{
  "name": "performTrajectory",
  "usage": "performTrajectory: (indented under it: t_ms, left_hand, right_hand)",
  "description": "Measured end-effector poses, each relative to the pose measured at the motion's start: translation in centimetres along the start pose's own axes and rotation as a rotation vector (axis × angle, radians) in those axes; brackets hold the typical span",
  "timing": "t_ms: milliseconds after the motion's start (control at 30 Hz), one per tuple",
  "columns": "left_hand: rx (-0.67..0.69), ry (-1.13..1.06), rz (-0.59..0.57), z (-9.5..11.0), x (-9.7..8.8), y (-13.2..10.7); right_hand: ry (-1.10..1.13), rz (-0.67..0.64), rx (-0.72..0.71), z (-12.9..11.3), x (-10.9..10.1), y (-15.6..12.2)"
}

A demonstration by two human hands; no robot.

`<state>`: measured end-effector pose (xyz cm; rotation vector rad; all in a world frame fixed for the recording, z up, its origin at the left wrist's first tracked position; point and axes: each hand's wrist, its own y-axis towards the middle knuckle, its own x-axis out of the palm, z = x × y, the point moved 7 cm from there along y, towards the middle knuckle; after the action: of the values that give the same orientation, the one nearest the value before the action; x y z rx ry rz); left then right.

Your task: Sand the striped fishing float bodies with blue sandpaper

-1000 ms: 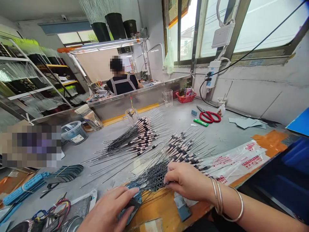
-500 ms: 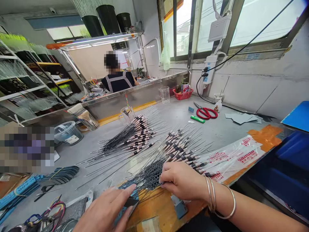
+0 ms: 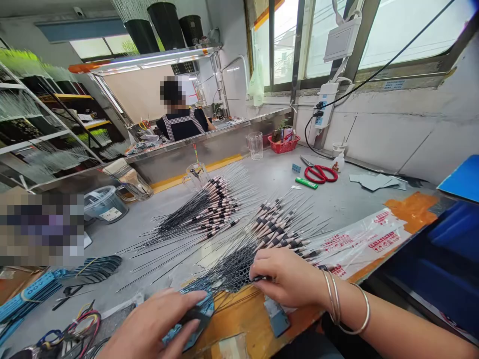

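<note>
My left fingers clenched a blue foam pad at the near edge of the tabletop, near a fanned pile of slender fishing floats. My right fingers pinched a black mesh sleeve around a 2nd bundle of floats.

Slender fishing floats are banded in black and pale pink. A honeycomb pattern is shown by the black plastic mesh. Bright red is seen on the looped scissors and the woven basket on the grey table.
</note>
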<state>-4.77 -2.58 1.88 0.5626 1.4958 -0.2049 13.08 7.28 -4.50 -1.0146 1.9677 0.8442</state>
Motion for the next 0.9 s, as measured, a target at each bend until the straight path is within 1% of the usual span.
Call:
performTrajectory:
  t_ms: [67,133,200,300,400,467,567,767,900]
  left_hand:
    - [-0.008,0.033,-0.003,0.2,0.6,0.3]
    - [0.003,0.027,-0.050,0.4,1.7,0.5]
    - [-0.001,0.017,-0.121,0.4,2.8,0.4]
    - [-0.085,0.044,-0.222,-0.1,4.0,0.1]
    - [-0.150,0.024,-0.296,-0.2,4.5,0.4]
    - [-0.152,-0.009,-0.282,0.1,4.5,0.9]
    - [-0.143,-0.068,-0.199,0.7,4.2,1.5]
    - [-0.163,-0.210,-0.164,0.9,5.2,2.0]
    - [-0.124,-0.284,-0.079,1.5,5.3,3.1]
  right_hand:
    - [-0.007,-0.001,-0.019,-0.4,0.3,0.3]
    - [-0.006,0.002,-0.032,-0.5,0.5,0.4]
    - [-0.006,0.006,-0.029,-0.4,0.5,0.2]
    - [-0.007,0.011,-0.007,0.2,0.2,-0.3]
    - [-0.003,0.012,0.008,0.6,-0.1,-0.5]
    - [-0.006,0.010,0.016,0.6,-0.1,-0.5]
    - [-0.031,0.005,0.023,0.4,0.0,-0.3]
    - [-0.033,0.027,-0.011,0.3,0.3,-0.4]
    - [-0.004,0.062,-0.024,0.7,-0.2,-1.1]
